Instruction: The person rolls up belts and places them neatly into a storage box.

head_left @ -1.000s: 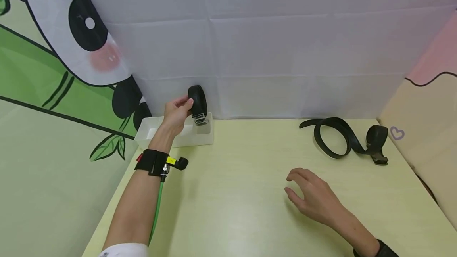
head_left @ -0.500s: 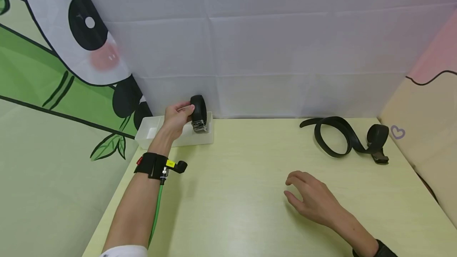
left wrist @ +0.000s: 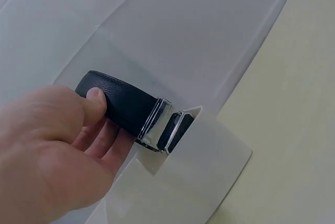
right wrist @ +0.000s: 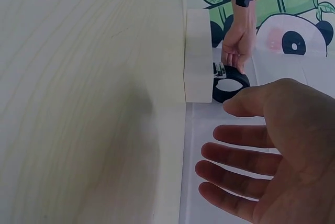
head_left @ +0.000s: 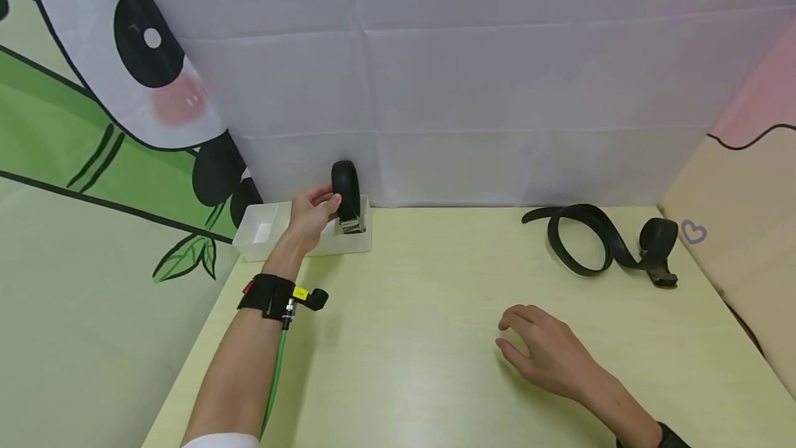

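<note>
Fingers [right wrist: 246,136] of the person's right hand [head_left: 550,352] are spread and loosely bent, hanging over the nearer part of the pale bench [head_left: 423,337] on my right. Level with that hand across the bench, the left forearm reaches away from a white sleeve [head_left: 225,441], with a black strap [head_left: 267,296] round the wrist and a green cable [head_left: 276,372] running back from it. Farther out on the right lies a loose belt [head_left: 612,240], black, one end bent in a wide open loop and the other rolled small beside its dark buckle. Over at the far left, the left hand [head_left: 313,216] pinches a coiled belt [head_left: 346,189] between thumb and fingers; the coil stands upright, its silver buckle [head_left: 353,225] lowest, at the opening of a white tray [head_left: 338,244]. Whether the buckle touches the tray's bottom I can't tell. Behind everything hangs a creased cloth [head_left: 460,81], with a cartoon panda on its left.
</note>
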The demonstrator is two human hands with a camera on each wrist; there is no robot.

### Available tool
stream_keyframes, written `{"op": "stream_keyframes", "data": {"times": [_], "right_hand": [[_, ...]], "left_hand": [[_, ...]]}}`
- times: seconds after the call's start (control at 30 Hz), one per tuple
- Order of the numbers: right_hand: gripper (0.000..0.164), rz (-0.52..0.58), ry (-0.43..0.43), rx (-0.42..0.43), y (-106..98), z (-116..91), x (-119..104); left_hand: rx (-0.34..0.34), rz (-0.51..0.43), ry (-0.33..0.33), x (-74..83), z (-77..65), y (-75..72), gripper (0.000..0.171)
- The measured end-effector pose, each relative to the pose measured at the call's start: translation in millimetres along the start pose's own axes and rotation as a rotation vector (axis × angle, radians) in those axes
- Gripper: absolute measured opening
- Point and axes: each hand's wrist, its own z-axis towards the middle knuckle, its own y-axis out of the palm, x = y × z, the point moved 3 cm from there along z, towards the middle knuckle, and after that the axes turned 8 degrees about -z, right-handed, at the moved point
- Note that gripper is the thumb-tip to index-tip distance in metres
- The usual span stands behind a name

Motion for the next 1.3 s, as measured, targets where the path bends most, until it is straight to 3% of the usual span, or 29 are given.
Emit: {"op": "stream_keyframes", "data": {"times": [0.5, 0.73, 1.03, 1.17, 1.3], "right_hand": [[0.017, -0.003, -0.023, 0.017, -2.1, -0.8, -0.2], [0.017, 0.004, -0.018, -0.004, -0.5, -0.8, 0.7], [0.016, -0.003, -0.007, -0.034, 0.6, -1.8, 1.2], [0.017, 0.000, -0.009, -0.036, 1.5, -2.9, 1.0], [0.017, 0.006, -0.005, -0.047, 1.6, -3.6, 0.6]], "left_hand": [[-0.090, 0.171, 0.060, -7.1, -16.7, 4.0, 0.049], [-0.066, 0.167, 0.074, -7.1, -22.8, 3.6, 0.048], [-0.078, 0.158, 0.173, 25.3, -31.8, -2.1, 0.057], [-0.079, 0.145, 0.153, 38.2, -34.6, -2.8, 0.056], [-0.104, 0.123, 0.060, 38.9, -34.7, -2.6, 0.054]]}}
